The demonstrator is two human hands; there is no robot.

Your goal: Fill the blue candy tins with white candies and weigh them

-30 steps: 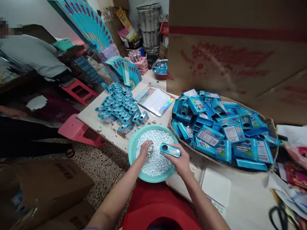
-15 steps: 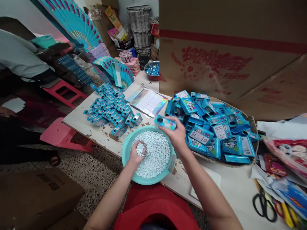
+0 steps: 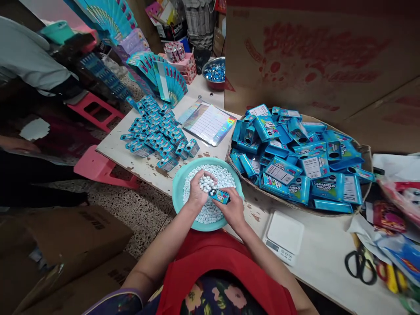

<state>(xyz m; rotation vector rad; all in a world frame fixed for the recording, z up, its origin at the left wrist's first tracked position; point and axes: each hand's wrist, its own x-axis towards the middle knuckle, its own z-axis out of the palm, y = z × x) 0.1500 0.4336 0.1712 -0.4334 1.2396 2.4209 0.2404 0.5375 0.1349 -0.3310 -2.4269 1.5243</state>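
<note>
My left hand (image 3: 196, 192) is cupped around a heap of small white candies (image 3: 206, 181). My right hand (image 3: 235, 211) grips a small blue candy box (image 3: 221, 197) with a round hole in its end. That holed end touches or nearly touches the candies at the left palm; white shows at the hole. Both hands are above a turquoise basin (image 3: 177, 188), which holds a mass of loose white candies (image 3: 210, 214). Right of the basin, many blue boxes (image 3: 303, 164) lie jumbled in a cut-down cardboard carton (image 3: 366, 175).
Blue boxes (image 3: 157, 131) stand grouped at the table's left. Behind them lie shiny sheets (image 3: 210, 124) and a metal bowl (image 3: 215, 74). A white scale (image 3: 285, 232) and black-handled scissors (image 3: 361, 267) lie on the right. Pink stools (image 3: 98, 168) and another person's arm (image 3: 16, 143) are left.
My left hand has risen from the candies with a cupped heap. My right hand has brought the blue box down and left, tilting its holed end to the left palm. The view has shifted.
</note>
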